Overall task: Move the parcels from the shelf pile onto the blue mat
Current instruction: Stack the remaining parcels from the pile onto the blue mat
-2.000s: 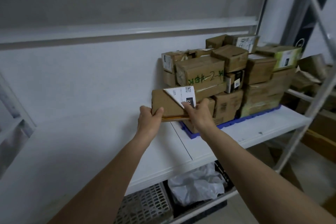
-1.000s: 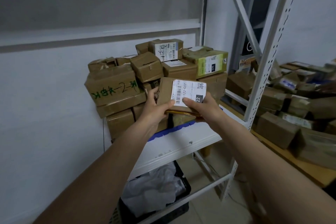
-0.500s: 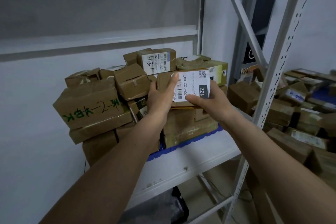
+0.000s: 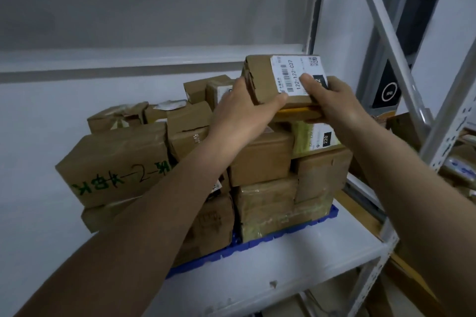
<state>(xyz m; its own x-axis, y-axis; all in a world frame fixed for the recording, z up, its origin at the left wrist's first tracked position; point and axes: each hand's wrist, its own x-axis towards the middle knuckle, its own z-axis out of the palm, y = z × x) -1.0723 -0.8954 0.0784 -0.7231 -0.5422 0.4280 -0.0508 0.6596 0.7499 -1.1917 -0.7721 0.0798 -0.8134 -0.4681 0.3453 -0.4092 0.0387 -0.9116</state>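
**Placing a labelled parcel on top of the stack on the blue mat**

Spanning the lower view, the white shelf (image 4: 309,260) carries the blue mat (image 4: 260,243), visible only as an edge beneath a stack of cardboard parcels (image 4: 260,159) at centre. At 9 o'clock lies a carton with green handwriting (image 4: 113,165). At 1 o'clock, above a green-labelled box (image 4: 315,137), the labelled parcel (image 4: 280,80) is gripped at both ends: the left hand (image 4: 242,108) clasps its left end, the right hand (image 4: 332,100) its right, thumb on the label. Step in hand, judged: setting down. Next calls for lowering it flat, then releasing.
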